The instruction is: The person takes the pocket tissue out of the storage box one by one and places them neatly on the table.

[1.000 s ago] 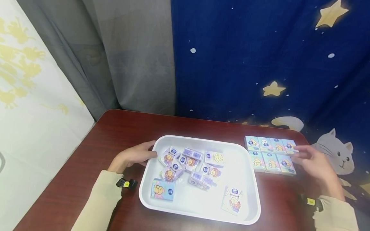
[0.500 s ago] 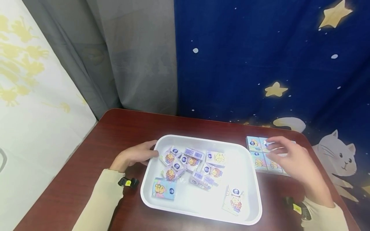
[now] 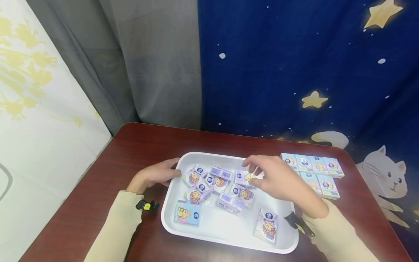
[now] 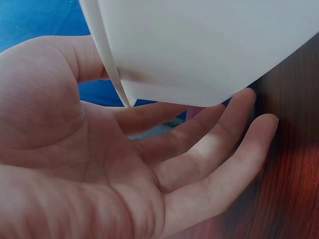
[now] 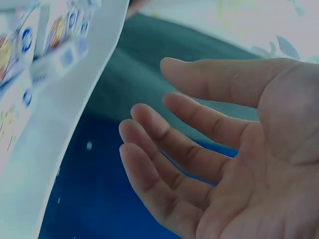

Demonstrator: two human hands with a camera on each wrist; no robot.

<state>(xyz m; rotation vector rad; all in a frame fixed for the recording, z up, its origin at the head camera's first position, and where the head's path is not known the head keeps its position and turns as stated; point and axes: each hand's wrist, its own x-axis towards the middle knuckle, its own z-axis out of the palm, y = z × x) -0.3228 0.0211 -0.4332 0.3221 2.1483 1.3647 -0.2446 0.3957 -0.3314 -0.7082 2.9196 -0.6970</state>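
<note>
A white tray point(image 3: 226, 236) holds several small purple-and-white packets point(image 3: 198, 193) and one light-blue packet point(image 3: 187, 213). My left hand point(image 3: 155, 174) grips the tray's left rim; in the left wrist view, this hand point(image 4: 144, 149) has its thumb over the rim and its fingers beneath the tray wall point(image 4: 199, 55). My right hand point(image 3: 281, 178) hovers over the tray's back right part, fingertips close to a white-and-purple packet point(image 3: 243, 178). The right wrist view has the hand point(image 5: 214, 149) with relaxed, parted fingers, nothing between them. Whether it touches the packet cannot be told.
Two rows of light-blue packets point(image 3: 328, 183) lie on the dark red table point(image 3: 144, 145) right of the tray, partly behind my right forearm. One packet point(image 3: 266, 225) sits apart at the tray's front right. Grey and blue curtains point(image 3: 255, 80) hang behind the table.
My right hand has moved left from the rows of light-blue packets to above the tray. The left hand stays on the tray rim.
</note>
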